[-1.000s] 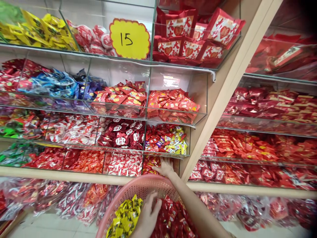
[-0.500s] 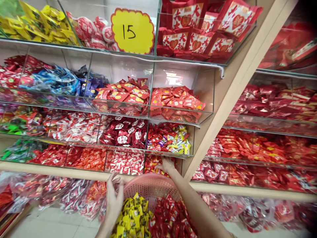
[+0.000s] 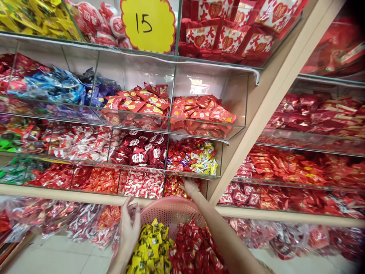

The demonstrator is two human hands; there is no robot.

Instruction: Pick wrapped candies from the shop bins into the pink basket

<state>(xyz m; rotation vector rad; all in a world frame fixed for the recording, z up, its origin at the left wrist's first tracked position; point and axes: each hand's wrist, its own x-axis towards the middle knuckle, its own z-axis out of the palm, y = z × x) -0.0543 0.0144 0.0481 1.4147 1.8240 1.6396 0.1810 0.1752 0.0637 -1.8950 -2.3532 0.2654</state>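
Observation:
A pink perforated plastic basket [image 3: 173, 207] holds yellow-wrapped candies [image 3: 151, 247] on its left side and red-wrapped candies [image 3: 196, 247] on its right. My left hand [image 3: 129, 224] is at the basket's left rim, fingers bent and thumb apart, with nothing visible between them. My right hand [image 3: 190, 187] reaches over the far rim into the bottom-row bin, its fingers spread over red and gold wrapped candies [image 3: 173, 185]. Its fingertips are partly hidden among the wrappers and under the shelf above.
Glass shelves [image 3: 137, 167] rise in front, divided into bins of wrapped candies. A yellow price card [image 3: 148, 24] reads 15. A slanting wooden upright [image 3: 273, 91] separates a second shelf unit at right. Bagged candies [image 3: 85, 224] lie below the wooden ledge [image 3: 71, 195].
The view has shifted slightly, so the upper shelves and price card appear higher and further left. Both hands keep nearly the same places, the right one still in the bottom bin.

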